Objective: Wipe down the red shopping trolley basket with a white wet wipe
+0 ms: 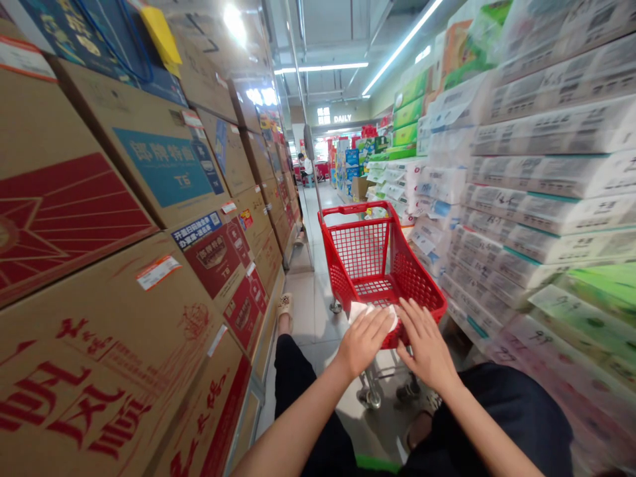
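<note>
A red plastic shopping cart (375, 232) stands in front of me, its lattice basket holding nothing that I can see. On its near edge lies a crumpled white cloth (360, 309), possibly a paper tissue. My left hand (364, 339) holds the cloth against the red edge, with fingers stretched over it. Beside it, my right hand (424, 341) rests on the same edge, fingers extended and thumb apart below. Its fingertips are close to the right end of the cloth. Both hands partly hide the cart's near side.
Stacked cardboard cartons (189, 165) line the left. On the right rise piles of wrapped paper packs (551, 185), near the cart. A metal pole (311, 146) and mirrored column stand ahead left. Farther down the tiled aisle (312, 199), a person (307, 165) sits.
</note>
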`<state>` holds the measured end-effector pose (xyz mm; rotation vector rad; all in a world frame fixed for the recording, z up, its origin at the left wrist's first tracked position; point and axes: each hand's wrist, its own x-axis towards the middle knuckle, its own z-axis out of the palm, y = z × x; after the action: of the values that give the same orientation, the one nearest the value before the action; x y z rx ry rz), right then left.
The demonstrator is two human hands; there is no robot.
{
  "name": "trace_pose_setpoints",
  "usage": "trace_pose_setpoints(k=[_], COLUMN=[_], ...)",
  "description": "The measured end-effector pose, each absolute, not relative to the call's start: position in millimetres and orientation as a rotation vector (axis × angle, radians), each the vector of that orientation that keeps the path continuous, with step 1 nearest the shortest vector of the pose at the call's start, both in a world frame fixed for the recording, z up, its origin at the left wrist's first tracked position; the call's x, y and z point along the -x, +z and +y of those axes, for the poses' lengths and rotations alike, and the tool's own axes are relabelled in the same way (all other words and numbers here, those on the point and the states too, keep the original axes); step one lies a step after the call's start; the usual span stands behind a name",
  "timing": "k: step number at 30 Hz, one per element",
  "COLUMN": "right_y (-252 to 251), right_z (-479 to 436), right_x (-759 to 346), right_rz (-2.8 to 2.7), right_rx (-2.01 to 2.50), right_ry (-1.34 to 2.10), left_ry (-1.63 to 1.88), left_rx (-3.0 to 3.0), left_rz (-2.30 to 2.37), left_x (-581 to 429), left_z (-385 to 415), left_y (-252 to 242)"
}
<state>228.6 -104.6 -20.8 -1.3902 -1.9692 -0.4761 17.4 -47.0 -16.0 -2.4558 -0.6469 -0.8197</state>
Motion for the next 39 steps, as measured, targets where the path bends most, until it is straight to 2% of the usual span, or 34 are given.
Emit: trace_pose_setpoints(k=[7, 13, 17, 22, 26, 33, 39], right_y=[-21.6, -20.2, -25.8, -33.3, -36.0, -29.6, -22.6], right_z=[-90.8, -83.1, -78.1, -72.2, -72.3, -73.9, -84.1], right_x=[-239.6, -238.3, -235.1, -250.7, -271.1, -273.7, -219.5], right_rz=[-2.068, -2.001, -1.979, -1.946, -2.002, -1.954, -1.934], right_rx=[1.329, 1.337, 1.336, 1.376, 1.358, 1.403, 1.382], right_ry=[-0.414, -0.377, -0.39, -0.425, -0.442, -0.48, -0.495], left_ry=[-0.678, -0.753, -0.733, -0.756, -0.673, -0.657, -0.704], left_rx=[2.591, 2.529, 2.448, 2.451, 2.544, 2.465, 2.392], left_rz=[-0.449, -1.019, -1.105, -0.747, -0.555, -1.007, -0.938], left_x=[4.7, 16.1, -1.8, -24.3, -17.7, -7.4, -40.1], left_z=[-4.9, 41.6, 26.3, -25.4, -20.2, 25.1, -10.2], left_y=[-0.6, 11.5, 6.2, -9.8, -2.5, 13.2, -3.2])
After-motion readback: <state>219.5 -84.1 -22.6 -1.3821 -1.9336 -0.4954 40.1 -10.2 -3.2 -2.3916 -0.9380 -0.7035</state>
